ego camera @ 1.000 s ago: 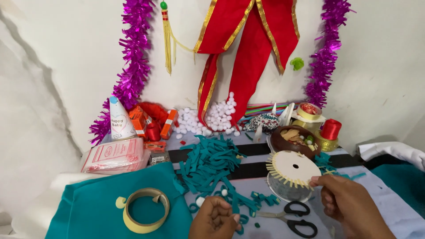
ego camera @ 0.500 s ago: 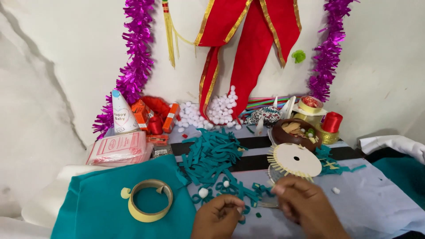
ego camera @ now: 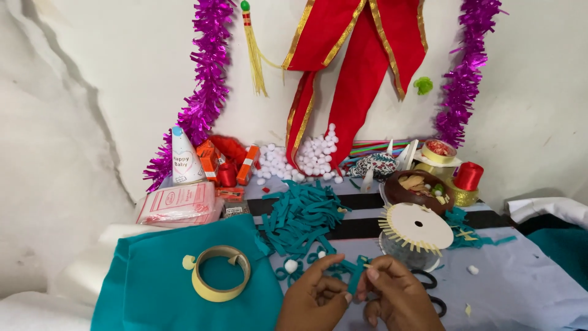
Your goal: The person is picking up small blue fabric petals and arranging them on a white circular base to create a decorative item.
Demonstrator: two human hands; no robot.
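Observation:
Low in the head view, my left hand (ego camera: 313, 300) and my right hand (ego camera: 395, 297) meet over the table, both pinching one small teal felt strip (ego camera: 356, 276) between their fingertips. A pile of cut teal felt strips (ego camera: 303, 217) lies just beyond my hands. A small white pompom (ego camera: 291, 266) rests left of my left hand. Black scissors (ego camera: 432, 291) lie partly hidden behind my right hand. A round cream disc edged with short sticks (ego camera: 416, 225) stands to the right of the pile.
A teal felt sheet (ego camera: 153, 288) carries a tape ring (ego camera: 220, 281) at left. Behind are a pink packet (ego camera: 177, 204), a white party cone (ego camera: 184, 156), white pompoms (ego camera: 306, 156), a brown bowl (ego camera: 419, 189), a red spool (ego camera: 468, 176), purple tinsel (ego camera: 205, 92) and a red ribbon (ego camera: 361, 67).
My right hand moved left from beside the scissors to meet my left hand, and both now pinch a teal strip. The view also shifted slightly.

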